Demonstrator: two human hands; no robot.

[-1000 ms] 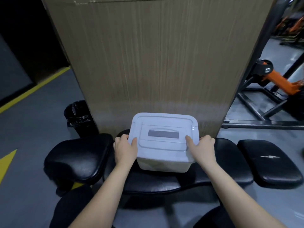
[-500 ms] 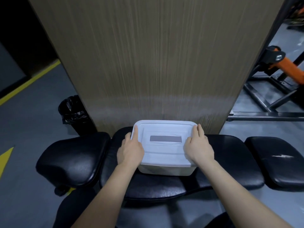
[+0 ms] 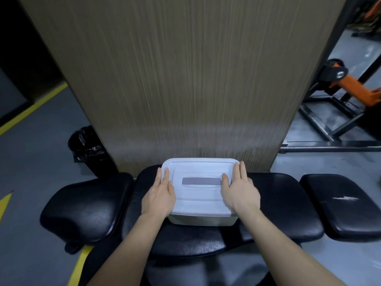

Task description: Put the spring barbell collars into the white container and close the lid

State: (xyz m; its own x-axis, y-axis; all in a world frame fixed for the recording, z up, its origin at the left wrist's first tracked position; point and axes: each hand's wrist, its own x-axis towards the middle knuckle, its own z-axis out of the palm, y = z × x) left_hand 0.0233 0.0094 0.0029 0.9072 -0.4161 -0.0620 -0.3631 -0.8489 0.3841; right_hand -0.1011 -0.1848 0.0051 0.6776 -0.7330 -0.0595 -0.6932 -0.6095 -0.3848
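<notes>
Far left, a black bin [image 3: 88, 149] lined with a black bag stands on the grey floor [image 3: 41, 145], beside the corner of a wood-grain panel [image 3: 181, 79]. A yellow floor line [image 3: 31, 109] runs diagonally behind it. In front, a row of black padded cushions forms the table [image 3: 284, 203]; the leftmost pad [image 3: 86, 205] is separate from the central one.

The left hand [image 3: 158, 196] lies flat and open, palm down, on the left edge of the lid [image 3: 199, 195], fingers extended forward and together. The white container [image 3: 201, 219] sits on the central cushion, directly in front of the panel. The lid covers it fully, lying level; a grey rectangular strip [image 3: 201, 181] marks the lid's centre. Contents are not visible.

The right hand [image 3: 240, 193] lies open and flat on the lid's right edge, fingers straight, thumb beside the grey strip. Neither hand grips anything.

Further right, a separate black pad [image 3: 346, 205] shows a pale scuff. Behind it stands black and orange gym equipment [image 3: 350, 87].
</notes>
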